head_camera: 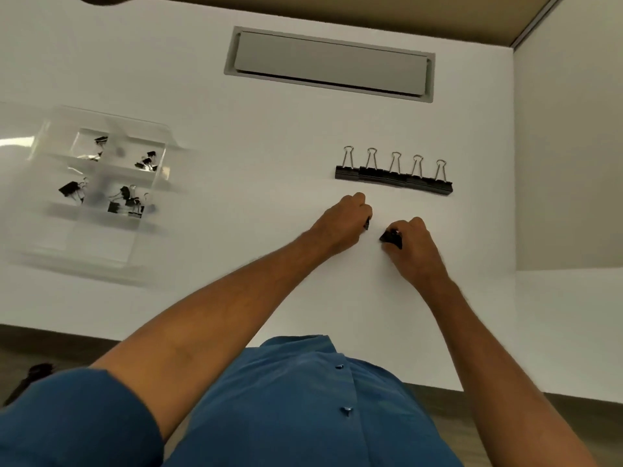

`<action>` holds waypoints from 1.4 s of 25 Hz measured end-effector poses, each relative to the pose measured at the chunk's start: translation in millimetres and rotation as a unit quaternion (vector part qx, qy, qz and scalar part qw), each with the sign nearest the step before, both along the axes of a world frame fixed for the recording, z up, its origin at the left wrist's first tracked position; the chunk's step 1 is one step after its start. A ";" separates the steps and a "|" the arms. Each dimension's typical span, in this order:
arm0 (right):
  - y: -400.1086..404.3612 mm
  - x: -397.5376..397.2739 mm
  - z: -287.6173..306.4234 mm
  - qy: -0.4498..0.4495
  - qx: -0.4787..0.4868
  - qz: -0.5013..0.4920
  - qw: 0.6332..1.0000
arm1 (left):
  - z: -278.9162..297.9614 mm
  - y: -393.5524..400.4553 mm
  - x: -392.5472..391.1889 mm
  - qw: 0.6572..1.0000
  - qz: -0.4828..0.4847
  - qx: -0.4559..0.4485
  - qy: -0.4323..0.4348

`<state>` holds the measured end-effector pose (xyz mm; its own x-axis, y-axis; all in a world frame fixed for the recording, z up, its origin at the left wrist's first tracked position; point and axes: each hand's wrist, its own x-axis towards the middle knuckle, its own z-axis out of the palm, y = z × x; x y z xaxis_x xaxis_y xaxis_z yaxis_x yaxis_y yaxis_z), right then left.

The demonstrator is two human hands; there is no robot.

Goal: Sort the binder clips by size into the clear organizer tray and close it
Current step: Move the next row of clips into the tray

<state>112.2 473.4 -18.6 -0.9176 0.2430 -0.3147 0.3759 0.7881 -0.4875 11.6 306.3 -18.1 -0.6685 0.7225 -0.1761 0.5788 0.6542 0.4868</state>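
on the white table point(269, 136), just in front of a row of five large binder clips point(393, 175), both hands work close together. the left hand point(347, 219) is curled into a loose fist and pinches a small dark clip point(366, 224) at its fingertips; only a sliver of it shows. the right hand point(413, 239) is curled too, its fingers closed round another black clip point(391, 237) that sticks out toward the left hand. the five large clips stand side by side, touching, their wire handles pointing away from the person. well apart to the left sits the clear organizer tray point(97, 183), blurred, its lid open. four of its compartments hold black clips: small ones in the two far cells, larger ones in the two nearer cells. a grey recessed hatch point(330, 64) lies in the table beyond the row. the person wears a blue buttoned shirt point(303, 399).
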 end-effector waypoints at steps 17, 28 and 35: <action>-201.1 -36.8 43.1 0.069 -0.094 0.064 0.991 | 38.1 -236.2 31.4 0.968 0.206 0.132 -0.050; -344.0 -91.9 73.4 0.087 -0.152 0.172 0.969 | 53.8 -396.5 11.3 0.944 0.311 0.108 0.006; -420.8 -105.9 69.8 0.089 -0.179 0.241 0.950 | 50.1 -449.1 -7.6 0.965 0.257 -0.050 0.002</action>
